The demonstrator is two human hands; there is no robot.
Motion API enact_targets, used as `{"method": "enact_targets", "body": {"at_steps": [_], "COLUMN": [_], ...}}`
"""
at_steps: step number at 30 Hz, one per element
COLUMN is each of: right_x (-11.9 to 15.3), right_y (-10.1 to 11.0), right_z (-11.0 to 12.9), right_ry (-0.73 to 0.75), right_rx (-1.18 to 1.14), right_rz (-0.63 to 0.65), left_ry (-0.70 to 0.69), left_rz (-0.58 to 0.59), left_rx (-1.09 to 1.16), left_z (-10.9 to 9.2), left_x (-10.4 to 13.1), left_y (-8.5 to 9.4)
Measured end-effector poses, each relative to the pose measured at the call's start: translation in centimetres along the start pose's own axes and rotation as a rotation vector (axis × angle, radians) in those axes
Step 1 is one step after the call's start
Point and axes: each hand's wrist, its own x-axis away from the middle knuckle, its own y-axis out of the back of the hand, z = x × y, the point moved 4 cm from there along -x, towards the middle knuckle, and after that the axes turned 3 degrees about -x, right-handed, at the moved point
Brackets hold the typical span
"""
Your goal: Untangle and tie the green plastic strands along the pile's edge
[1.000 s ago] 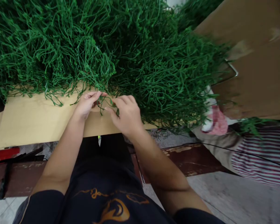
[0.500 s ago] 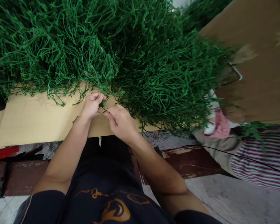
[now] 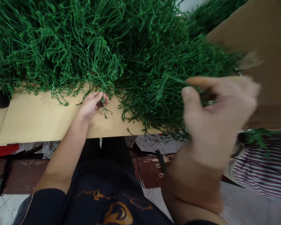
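Nearest the cam: dark navy shirt with orange print at bottom edge, both forearms reaching fwd over it. Right hand is raised close to the lens, blurred, thumb and forefinger curled toward each other w/ a few green strands at the tips; can't tell if they're actually pinched or just brushing. Left hand is further out, resting on the flat tan cardboard sheet, fingers closed on a short green plastic sprig that hangs down from the grip onto the board. Hands well apart. Just beyond the left hand, the big heap of green plastic grass-like strands covers the far part of the sheet. Right side: striped red-and-white cloth low, brown cardboard panel above it, blurred.
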Motion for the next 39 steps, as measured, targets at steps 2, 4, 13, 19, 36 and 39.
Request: {"method": "enact_targets", "body": {"at_steps": [2,4,13,19,36,39], "right_x": [-0.9,-0.5,4.5,4.5,0.8,-0.4], "right_y": [0.7,0.2,-10.8,-11.7,-0.9,-0.6], "right_z": [-1.5,-0.9,7.3,7.7,1.2,-1.3], "right_ry": [-0.01,0.049,0.161,0.16,0.067,-0.016], "right_rx": [0.17,0.155,-0.349,-0.404,-0.177,-0.053], "right_rz": [-0.081,-0.099,0.414,0.631,0.021,-0.113], "left_ry": [0.013,0.023,0.013,0.032,0.053,0.072], "left_rz": [0.018,0.033,0.007,0.015,0.072,0.12], "left_rx": [-0.01,-0.019,0.033,-0.025,-0.159,-0.206], "left_z": [0.1,0.0,0.1,0.1,-0.1,0.1], "left_x": [-0.1,-0.3,-0.4,-0.1,0.8,1.4], "left_y": [-0.1,-0.2,0.2,-0.4,-0.9,-1.2]}}
